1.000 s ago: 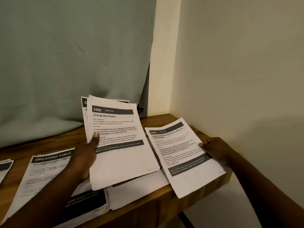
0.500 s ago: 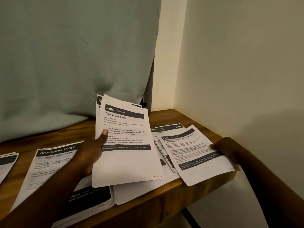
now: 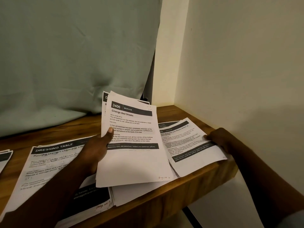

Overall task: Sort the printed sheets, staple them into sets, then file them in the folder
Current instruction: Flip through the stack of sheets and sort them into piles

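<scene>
Left hand (image 3: 97, 150) pinches the stack (image 3: 131, 162), thumb on top. Right hand (image 3: 220, 140) fingers (image 3: 209, 138) pinch a sheet (image 3: 189, 150) at the bench (image 3: 197, 190) edge. It overhangs, so it could slide off.

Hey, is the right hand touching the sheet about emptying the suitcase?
Touching. The head view shows the right hand holding the suitcase sheet at its right edge, fingertips overlapping the paper.

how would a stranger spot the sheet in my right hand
Start at the wooden desk, at its right end by the cream wall. There the right hand pinches a tilted sheet atop a small pile. Its heading mentions a suitcase, unlike the Change Bed Sheets stack beside it.
</scene>
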